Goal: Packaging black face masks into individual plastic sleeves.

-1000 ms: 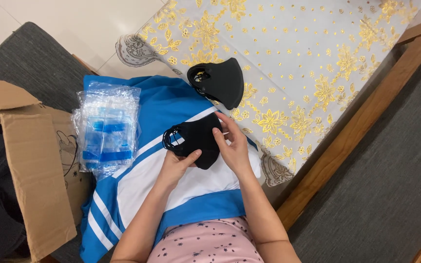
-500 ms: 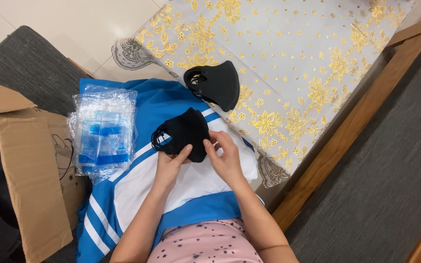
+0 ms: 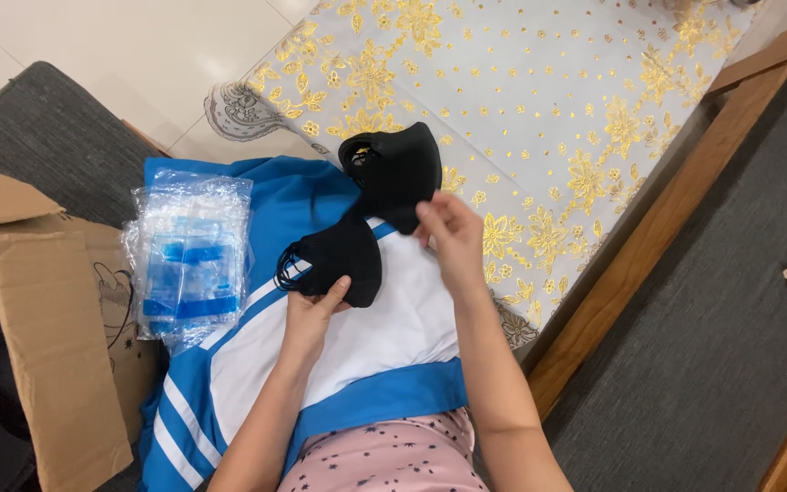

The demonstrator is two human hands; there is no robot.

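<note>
From the head view, your left hand [image 3: 316,310] pinches the lower edge of a folded black mask [image 3: 339,260], which lies on the blue-and-white jacket [image 3: 384,337] over your lap. Your right hand [image 3: 453,237] touches the bottom of a black mask stack [image 3: 398,173] resting partly on the gold-flowered tabletop [image 3: 548,109]. Clear bags [image 3: 189,260] lie left of the jacket, beside a cardboard box [image 3: 43,337].

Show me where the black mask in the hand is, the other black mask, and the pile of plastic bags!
Nearer black mask [image 3: 343,260], head view, middle of its cloth, held by the left hand [image 3: 307,319].
Farther black mask [image 3: 398,173], head view, middle of its cloth.
Pile of clear plastic bags [image 3: 189,260], head view, middle of top bag.
</note>
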